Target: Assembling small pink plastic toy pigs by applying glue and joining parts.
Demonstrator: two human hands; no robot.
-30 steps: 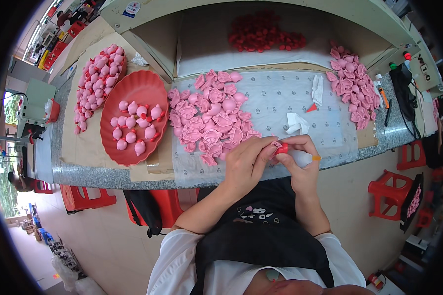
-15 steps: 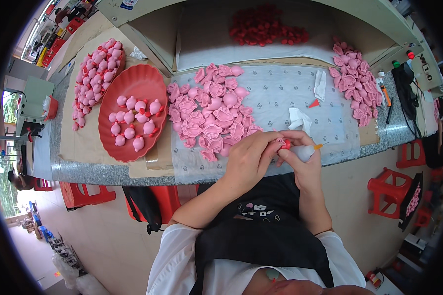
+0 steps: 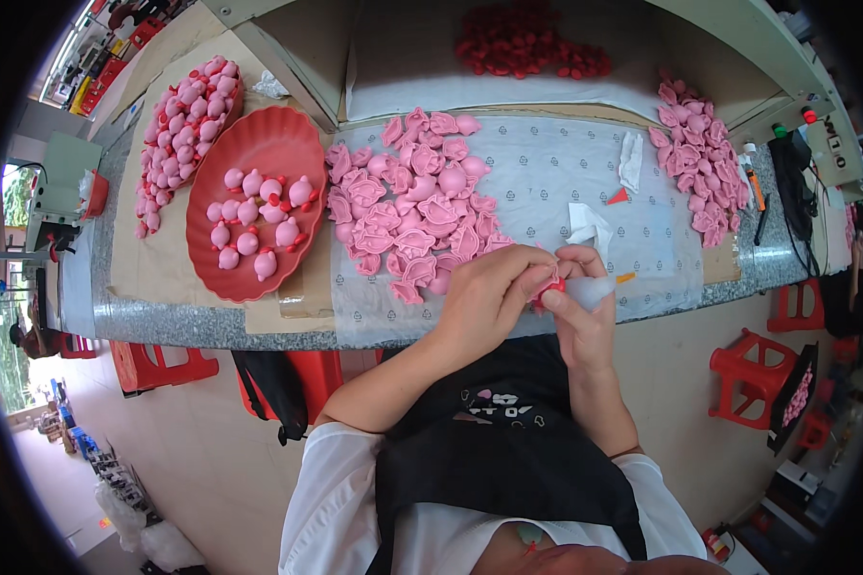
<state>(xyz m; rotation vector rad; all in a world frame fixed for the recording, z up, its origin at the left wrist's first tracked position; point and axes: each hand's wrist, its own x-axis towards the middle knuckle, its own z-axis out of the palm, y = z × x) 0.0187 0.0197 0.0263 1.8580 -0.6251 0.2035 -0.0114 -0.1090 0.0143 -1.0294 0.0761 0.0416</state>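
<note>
My two hands meet above the table's front edge. Closed fingers of my left hand [image 3: 484,295] pinch a small pink molded piece [image 3: 544,284]. Against it sits a small red part [image 3: 558,285], which the fingertips of my right hand [image 3: 585,324] also touch. That right hand is curled round a translucent squeeze bottle [image 3: 596,291] with a thin orange tip pointing right. Fingers hide much of the pink piece. Left of my hands lies a heap of pink molded pieces [image 3: 412,220], some hollow with wavy rims, others rounded.
A red scalloped plate [image 3: 204,254] holds several round pink pieces with red parts; more are heaped behind it [image 3: 187,115]. Red parts [image 3: 527,48] lie inside the shelf. Another pink heap [image 3: 700,163] is at right, near crumpled white tissue [image 3: 590,225] and a red cone [image 3: 618,196].
The pink piece and red part have tilted slightly between my fingertips, and the bottle has turned a little. My hands stay together; the whole view has shifted slightly.
</note>
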